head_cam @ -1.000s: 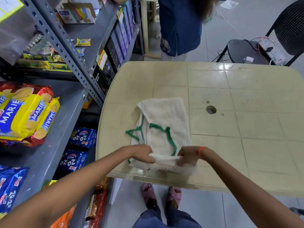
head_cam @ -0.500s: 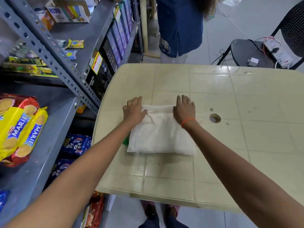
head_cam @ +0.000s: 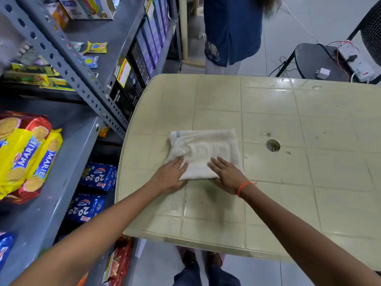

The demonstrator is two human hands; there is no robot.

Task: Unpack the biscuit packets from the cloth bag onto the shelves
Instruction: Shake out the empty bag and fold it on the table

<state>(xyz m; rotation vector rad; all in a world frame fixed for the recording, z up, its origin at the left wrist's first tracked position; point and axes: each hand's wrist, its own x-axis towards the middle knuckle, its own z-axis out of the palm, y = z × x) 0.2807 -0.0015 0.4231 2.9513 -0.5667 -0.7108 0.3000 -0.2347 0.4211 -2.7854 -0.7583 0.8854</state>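
On the shelves (head_cam: 68, 153) at left the packets (head_cam: 26, 155) are already stacked, so the unpacking looks done. The left hand (head_cam: 170, 176) and right hand (head_cam: 225, 175) lie flat, fingers (head_cam: 216, 162) spread and gripping nothing, on the near edge of the folded bag (head_cam: 204, 151) on the bench (head_cam: 288, 182). It seems empty, though its inside is hidden; next calls for lifting it away.

A beige tiled tabletop (head_cam: 268, 112) with a round hole (head_cam: 273, 145) is seen at centre right. At the upper right, a black chair (head_cam: 309, 58) carries a power strip (head_cam: 356, 62). A blue garment (head_cam: 231, 27) is worn by a person standing at the top.
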